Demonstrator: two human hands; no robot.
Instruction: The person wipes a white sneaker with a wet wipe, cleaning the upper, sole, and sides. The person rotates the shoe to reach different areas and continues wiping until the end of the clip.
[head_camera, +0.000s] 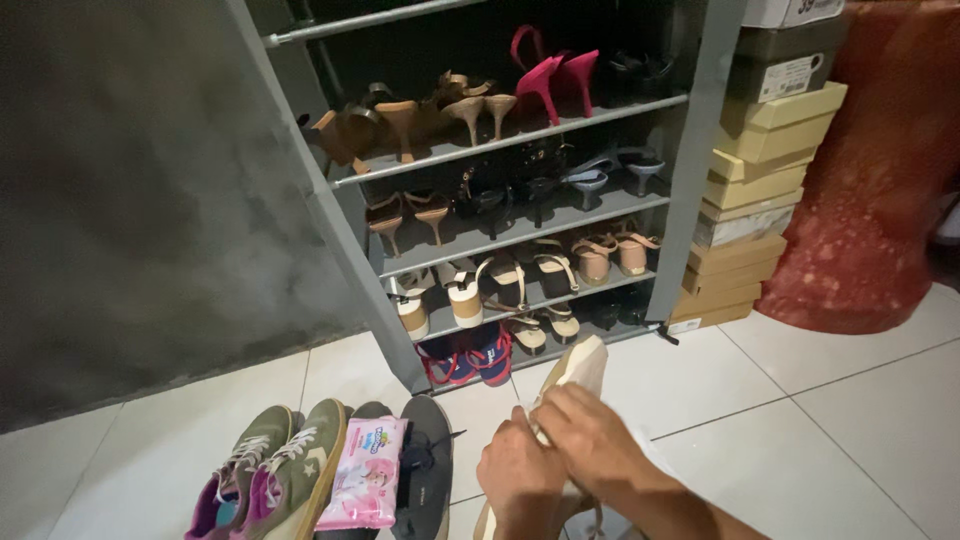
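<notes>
both hands sit low, just in front of the grey shoe rack (520, 215). left hand (520, 478) is curled shut, knuckles up. right hand (590, 430) lies across above it, fingers bent and closed, forearm running away from the rack.

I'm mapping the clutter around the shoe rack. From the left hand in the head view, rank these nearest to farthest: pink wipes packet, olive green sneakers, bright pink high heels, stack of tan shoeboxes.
1. Pink wipes packet: just left of the left hand, on dark shoes.
2. Olive green sneakers: farther left, on the floor.
3. Stack of tan shoeboxes: upper right, beside the rack.
4. Bright pink high heels: rack's top shelf.
</notes>
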